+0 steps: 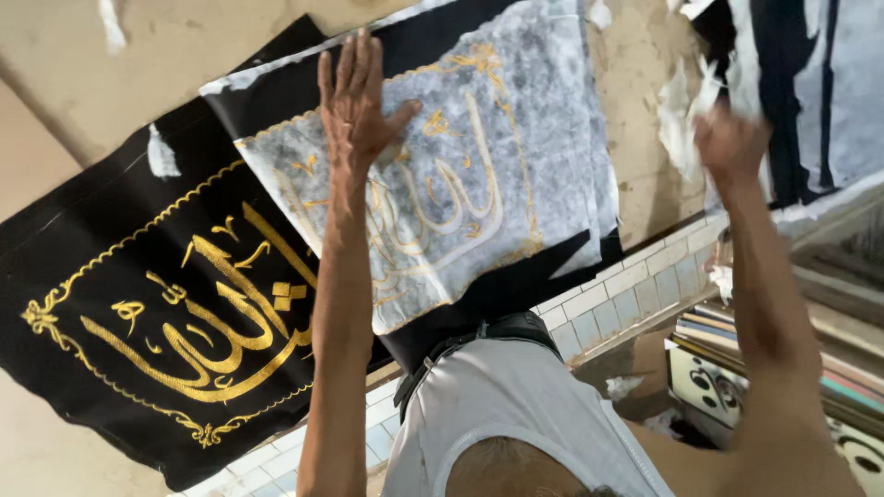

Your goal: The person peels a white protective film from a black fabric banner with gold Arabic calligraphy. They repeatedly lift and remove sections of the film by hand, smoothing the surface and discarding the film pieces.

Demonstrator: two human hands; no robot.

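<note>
My left hand [354,115] lies flat, palm down and fingers stretched, on a black cloth turned face down [488,184], whose back is covered in white backing paper with gold stitching showing through. Beside it, to the left, lies a black cloth with gold embroidered lettering and a gold border [166,313], face up. My right hand [732,143] is raised at the right, blurred, and closed around a torn piece of white backing paper [686,115]. My grey sleeveless shirt [516,405] fills the bottom centre.
The cloths rest on a beige worktop [138,64] with small white paper scraps on it. A white-tiled edge [626,294] runs below the cloths. More black cloth with white backing [810,83] lies at the top right. Stacked framed panels [829,359] sit at the right.
</note>
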